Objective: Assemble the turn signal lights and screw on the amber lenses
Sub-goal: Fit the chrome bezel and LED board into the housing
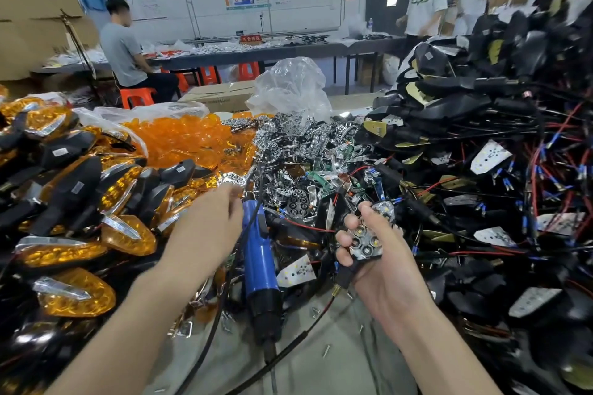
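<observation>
Forearms outstretched, right hand (385,266) curled round a light housing (366,244), left hand (211,218) blurred beside chrome reflectors (232,179), grip unclear.

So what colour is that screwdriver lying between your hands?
The screwdriver is blue with a black end, seen in the head view.

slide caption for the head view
Right hand grips a half-built turn signal; left hand reaches toward chrome reflectors beside the blue screwdriver.
</observation>
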`<action>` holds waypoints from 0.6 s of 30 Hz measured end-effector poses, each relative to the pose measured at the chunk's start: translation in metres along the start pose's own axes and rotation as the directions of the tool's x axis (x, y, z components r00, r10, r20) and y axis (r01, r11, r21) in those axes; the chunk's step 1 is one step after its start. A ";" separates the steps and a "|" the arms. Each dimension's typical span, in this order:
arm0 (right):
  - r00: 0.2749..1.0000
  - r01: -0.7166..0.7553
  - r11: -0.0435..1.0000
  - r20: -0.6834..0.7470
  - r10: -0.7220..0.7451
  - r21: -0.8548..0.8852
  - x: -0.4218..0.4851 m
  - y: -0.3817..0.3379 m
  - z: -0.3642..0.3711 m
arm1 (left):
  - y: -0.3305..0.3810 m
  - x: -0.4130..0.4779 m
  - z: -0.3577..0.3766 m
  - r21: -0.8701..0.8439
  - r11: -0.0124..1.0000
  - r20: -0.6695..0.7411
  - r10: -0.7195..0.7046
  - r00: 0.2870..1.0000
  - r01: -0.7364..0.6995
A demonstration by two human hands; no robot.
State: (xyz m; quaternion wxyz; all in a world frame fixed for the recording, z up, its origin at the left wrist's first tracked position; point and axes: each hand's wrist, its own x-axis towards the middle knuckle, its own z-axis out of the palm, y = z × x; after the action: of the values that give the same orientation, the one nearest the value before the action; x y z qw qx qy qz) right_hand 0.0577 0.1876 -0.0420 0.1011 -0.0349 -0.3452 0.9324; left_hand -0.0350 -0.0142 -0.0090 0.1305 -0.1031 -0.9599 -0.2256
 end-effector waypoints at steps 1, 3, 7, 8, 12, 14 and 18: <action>1.000 -0.006 1.000 0.006 0.006 0.006 0.000 0.001 0.000 | -0.003 0.015 0.000 0.171 0.985 0.016 0.020 1.000 -0.022; 1.000 -0.015 1.000 0.014 0.014 0.020 0.001 0.002 0.000 | -0.007 0.040 0.001 0.477 0.875 0.087 0.037 0.995 -0.075; 1.000 -0.023 0.999 0.001 0.023 0.027 0.000 0.002 0.000 | -0.009 0.065 0.009 0.706 0.694 0.273 -0.086 0.958 -0.138; 1.000 -0.030 0.999 -0.004 0.030 0.031 0.000 0.002 0.000 | -0.010 0.068 0.012 0.712 0.688 0.299 -0.116 0.947 -0.141; 0.998 -0.058 0.998 -0.017 0.058 0.040 0.002 0.001 0.001 | -0.015 0.080 0.017 0.686 0.719 0.315 -0.156 0.936 -0.111; 0.998 -0.060 0.998 -0.022 0.060 0.036 0.001 0.000 0.001 | -0.017 0.084 0.018 0.682 0.724 0.320 -0.167 0.933 -0.104; 0.997 -0.070 0.997 -0.031 0.070 0.016 -0.001 0.000 0.002 | -0.021 0.087 0.017 0.681 0.724 0.322 -0.160 0.933 -0.111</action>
State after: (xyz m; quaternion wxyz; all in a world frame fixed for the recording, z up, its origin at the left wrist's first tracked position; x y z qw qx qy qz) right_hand 0.0584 0.1863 -0.0401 0.0741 -0.0611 -0.3350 0.9373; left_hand -0.1260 -0.0124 -0.0068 -0.0210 -0.0736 -0.9828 0.1683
